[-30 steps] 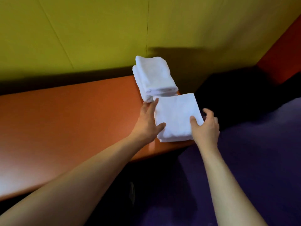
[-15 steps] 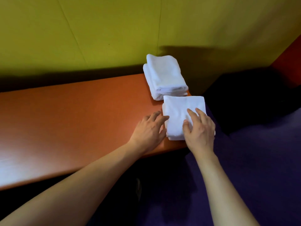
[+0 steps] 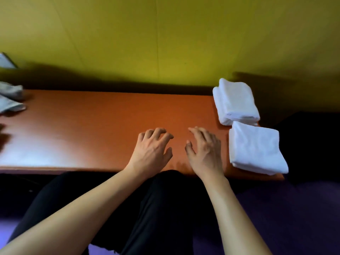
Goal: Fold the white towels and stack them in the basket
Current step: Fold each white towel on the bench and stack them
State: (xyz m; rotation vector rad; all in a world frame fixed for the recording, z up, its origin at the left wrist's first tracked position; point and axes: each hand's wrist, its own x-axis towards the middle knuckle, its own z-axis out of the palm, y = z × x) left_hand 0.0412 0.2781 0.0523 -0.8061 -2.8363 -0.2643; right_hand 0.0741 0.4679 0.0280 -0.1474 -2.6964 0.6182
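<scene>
Two folded white towels lie at the right end of the orange table [image 3: 92, 126]. The near folded towel [image 3: 255, 148] sits at the table's front right corner, and the far folded towel [image 3: 235, 102] lies just behind it. My left hand [image 3: 153, 150] and my right hand [image 3: 204, 150] hover over the bare tabletop to the left of the near towel, fingers loosely curled, holding nothing. Crumpled pale towels [image 3: 11, 100] show at the far left edge of the table. No basket is in view.
A yellow-green wall [image 3: 165, 43] runs behind the table. Dark clothing on my legs [image 3: 156, 208] fills the space below the table's front edge, with a purple floor [image 3: 294, 218] to the right.
Both hands have let go of the near folded towel and moved left over the bare tabletop. The view has swung left, bringing the crumpled towels at the far left into sight.
</scene>
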